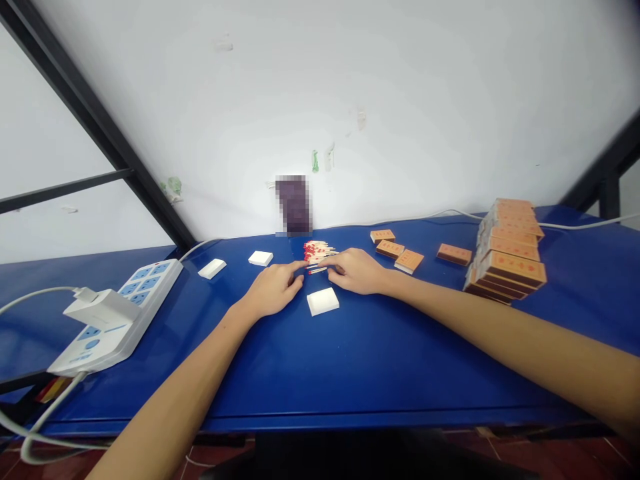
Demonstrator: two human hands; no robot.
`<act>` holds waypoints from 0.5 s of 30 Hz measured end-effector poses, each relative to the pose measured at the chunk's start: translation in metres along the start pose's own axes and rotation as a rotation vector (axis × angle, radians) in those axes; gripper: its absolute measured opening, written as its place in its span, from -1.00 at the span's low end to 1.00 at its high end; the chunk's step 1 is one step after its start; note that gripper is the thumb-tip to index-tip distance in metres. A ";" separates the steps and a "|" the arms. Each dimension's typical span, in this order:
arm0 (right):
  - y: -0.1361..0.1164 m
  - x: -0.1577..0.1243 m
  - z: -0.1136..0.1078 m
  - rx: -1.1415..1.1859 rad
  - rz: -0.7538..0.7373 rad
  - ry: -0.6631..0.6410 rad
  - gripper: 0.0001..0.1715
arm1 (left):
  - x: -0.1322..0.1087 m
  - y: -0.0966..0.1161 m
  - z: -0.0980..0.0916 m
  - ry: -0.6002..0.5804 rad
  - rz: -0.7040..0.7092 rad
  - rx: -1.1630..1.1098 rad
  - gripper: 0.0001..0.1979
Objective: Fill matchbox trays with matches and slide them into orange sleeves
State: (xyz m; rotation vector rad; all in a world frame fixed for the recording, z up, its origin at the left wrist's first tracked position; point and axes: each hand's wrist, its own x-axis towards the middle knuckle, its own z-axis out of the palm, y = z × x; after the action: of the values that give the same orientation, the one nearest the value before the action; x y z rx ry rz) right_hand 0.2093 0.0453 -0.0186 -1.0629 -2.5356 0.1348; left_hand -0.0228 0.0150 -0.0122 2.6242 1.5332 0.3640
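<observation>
Two hands of mine met at the little pile of matches (317, 251) far back on the blue table (350, 360), just behind a small white tray (323, 301). My left hand (274, 287) was loosely curled, one finger poking out to the nearest sticks, and my right hand (356, 270) lay low with fingertips on them. I could not tell if either hand gripped a match.

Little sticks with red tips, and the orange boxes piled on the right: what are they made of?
The sticks look like pale bare wood, thin and matt, each tipped with a dull red head, likely a dried match compound. The orange boxes look like thin card: flat faces, sharp edges, matt print, darker brown sides that may be striking strips.
</observation>
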 end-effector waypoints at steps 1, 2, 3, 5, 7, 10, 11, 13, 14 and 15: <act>0.000 0.000 0.000 -0.010 0.014 0.002 -0.58 | 0.000 0.000 0.001 0.006 -0.004 0.011 -0.56; 0.000 0.000 0.001 -0.022 0.031 0.005 -0.58 | 0.000 0.000 0.003 0.013 -0.007 0.022 -0.55; 0.000 0.000 0.001 -0.034 0.047 0.011 -0.57 | 0.000 0.001 0.004 0.021 -0.007 0.032 -0.55; 0.001 0.001 0.002 -0.054 0.067 0.020 -0.57 | 0.000 0.001 0.007 0.031 0.002 0.040 -0.55; 0.001 0.000 0.002 -0.064 0.068 0.020 -0.57 | 0.000 0.001 0.007 0.033 0.014 0.036 -0.55; 0.001 0.001 0.003 -0.064 0.072 -0.002 -0.56 | 0.000 0.000 0.007 0.029 0.015 0.032 -0.56; 0.001 0.001 0.003 -0.062 0.076 -0.012 -0.57 | 0.000 0.000 0.006 0.024 0.013 0.032 -0.57; 0.002 0.001 0.002 -0.054 0.078 -0.028 -0.57 | 0.000 0.000 0.005 0.015 0.009 0.030 -0.57; 0.002 0.001 0.002 -0.049 0.077 -0.030 -0.57 | 0.000 0.000 0.005 0.013 0.009 0.027 -0.57; 0.002 0.002 0.002 -0.044 0.074 -0.029 -0.57 | 0.000 0.000 0.005 0.011 0.009 0.023 -0.58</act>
State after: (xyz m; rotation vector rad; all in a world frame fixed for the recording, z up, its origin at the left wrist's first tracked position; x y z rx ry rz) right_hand 0.2090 0.0482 -0.0209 -1.1800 -2.5372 0.1162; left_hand -0.0213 0.0152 -0.0165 2.6518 1.5381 0.3651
